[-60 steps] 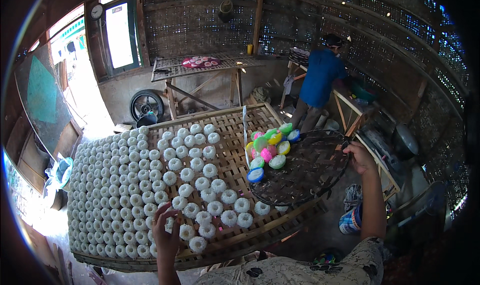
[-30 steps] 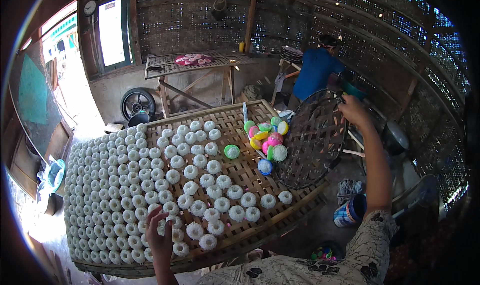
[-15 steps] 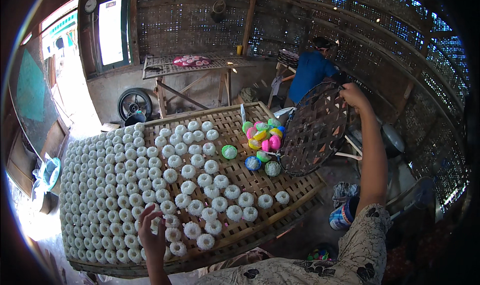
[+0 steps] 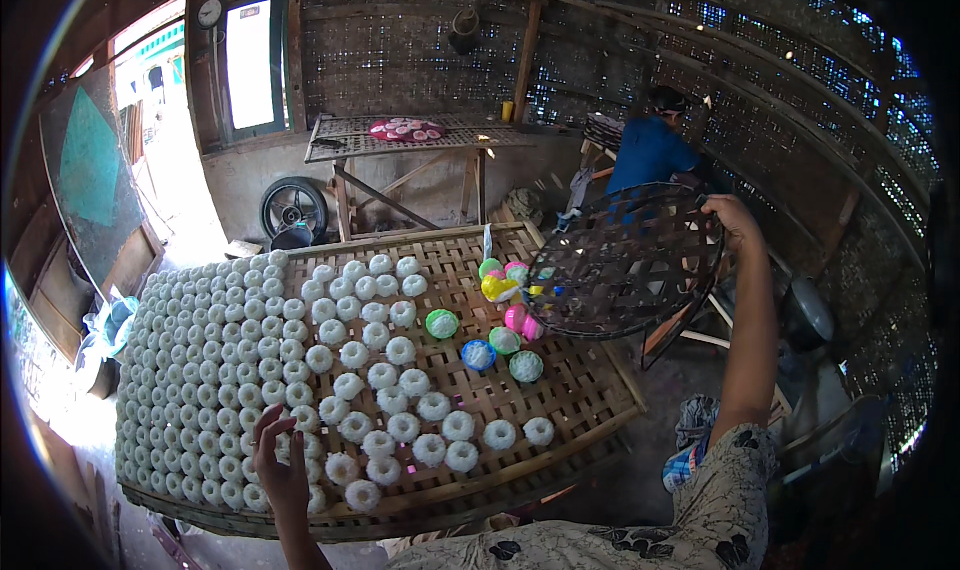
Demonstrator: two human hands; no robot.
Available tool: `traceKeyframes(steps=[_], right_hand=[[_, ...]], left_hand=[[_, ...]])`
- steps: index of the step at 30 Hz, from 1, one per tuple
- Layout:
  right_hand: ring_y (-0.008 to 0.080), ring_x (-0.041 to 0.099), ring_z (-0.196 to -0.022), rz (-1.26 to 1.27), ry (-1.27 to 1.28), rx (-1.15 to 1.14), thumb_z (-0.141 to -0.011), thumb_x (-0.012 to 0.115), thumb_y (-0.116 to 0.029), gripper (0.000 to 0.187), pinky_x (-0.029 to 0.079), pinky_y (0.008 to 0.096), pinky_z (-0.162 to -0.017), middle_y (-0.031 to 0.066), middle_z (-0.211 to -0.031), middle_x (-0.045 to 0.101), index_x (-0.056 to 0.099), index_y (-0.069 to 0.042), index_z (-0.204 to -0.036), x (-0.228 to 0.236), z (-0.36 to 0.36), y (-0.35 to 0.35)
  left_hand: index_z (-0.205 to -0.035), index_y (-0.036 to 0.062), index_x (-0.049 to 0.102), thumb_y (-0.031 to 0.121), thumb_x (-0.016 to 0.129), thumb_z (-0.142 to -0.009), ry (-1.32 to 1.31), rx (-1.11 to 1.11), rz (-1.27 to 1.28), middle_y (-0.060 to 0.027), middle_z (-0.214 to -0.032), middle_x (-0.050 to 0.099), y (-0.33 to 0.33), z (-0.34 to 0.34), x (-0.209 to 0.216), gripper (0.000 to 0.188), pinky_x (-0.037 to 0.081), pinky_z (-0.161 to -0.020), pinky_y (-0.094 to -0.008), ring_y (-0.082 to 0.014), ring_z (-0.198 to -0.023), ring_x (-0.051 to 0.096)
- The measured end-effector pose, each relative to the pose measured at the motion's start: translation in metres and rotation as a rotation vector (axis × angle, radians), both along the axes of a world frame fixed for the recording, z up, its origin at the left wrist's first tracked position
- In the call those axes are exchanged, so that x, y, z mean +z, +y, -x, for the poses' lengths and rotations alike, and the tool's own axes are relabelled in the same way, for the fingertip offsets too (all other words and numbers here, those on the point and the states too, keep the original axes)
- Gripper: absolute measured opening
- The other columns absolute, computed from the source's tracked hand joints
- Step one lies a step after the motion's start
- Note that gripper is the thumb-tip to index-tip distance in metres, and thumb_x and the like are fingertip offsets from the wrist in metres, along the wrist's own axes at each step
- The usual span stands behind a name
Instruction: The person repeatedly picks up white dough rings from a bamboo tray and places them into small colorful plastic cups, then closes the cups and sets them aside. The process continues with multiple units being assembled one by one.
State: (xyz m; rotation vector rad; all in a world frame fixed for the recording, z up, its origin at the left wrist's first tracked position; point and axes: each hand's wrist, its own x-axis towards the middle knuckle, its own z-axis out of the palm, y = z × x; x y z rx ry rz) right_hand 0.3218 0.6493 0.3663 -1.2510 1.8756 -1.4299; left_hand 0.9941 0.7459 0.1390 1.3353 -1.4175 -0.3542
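My right hand grips the rim of a dark, round woven tray on its right side. The tray is tilted, and its left part overlaps a pile of small coloured moulds, hiding some of them. Beside the pile are a few cups filled with white grains, among them a blue cup and a green cup. My left hand hovers over rows of white grainy rings, its fingers apart and nothing visible in it. The rings lie on a large woven bamboo rack.
A person in a blue shirt works at the back right, behind the tray. A slatted table by the far wall bears a red tray. A wheel leans against the wall. A cloth bundle is right of the rack.
The dark tray has swung from steep to flatter and now covers more of the coloured moulds, still in my right hand. My left hand has shifted slightly left. The whole view has turned a little.
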Motion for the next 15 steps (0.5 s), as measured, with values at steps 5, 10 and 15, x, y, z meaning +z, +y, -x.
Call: traceKeyframes(steps=[5, 10, 15], right_hand=[[0.0119, 0.055, -0.057, 0.052, -0.100, 0.126, -0.077, 0.058, -0.004, 0.003, 0.046, 0.0262, -0.053, 0.0014, -0.070, 0.058, 0.060, -0.006, -0.076, -0.040, 0.015, -0.035], [0.0131, 0.059, -0.060, 0.019, -0.331, 0.284, -0.078, 0.059, -0.007, 0.005, 0.049, 0.0279, -0.054, 0.0036, -0.073, 0.061, 0.059, -0.007, -0.073, -0.074, 0.033, -0.079], [0.0170, 0.058, -0.055, 0.125, -0.776, 0.106, -0.082, 0.051, -0.007, 0.013, 0.049, 0.0270, -0.049, 0.0126, -0.084, 0.065, 0.058, -0.001, -0.091, -0.114, 0.053, -0.135]], left_hand=[[-0.098, 0.0025, 0.062, -0.001, 0.061, -0.080, 0.016, -0.005, -0.051, -0.0148, -0.121, 0.058, 0.001, 0.052, -0.004, 0.018, 0.041, -0.097, -0.0398, -0.0291, -0.113, 0.055], [-0.098, 0.0030, 0.063, -0.001, 0.061, -0.082, -0.028, 0.040, -0.022, -0.0139, -0.120, 0.057, 0.016, 0.091, 0.002, 0.017, 0.041, -0.097, -0.0391, -0.0283, -0.114, 0.055], [-0.099, 0.0032, 0.062, 0.000, 0.062, -0.082, -0.070, 0.148, -0.016, -0.0141, -0.119, 0.057, 0.040, 0.105, 0.005, 0.017, 0.041, -0.098, -0.0396, -0.0285, -0.114, 0.054]])
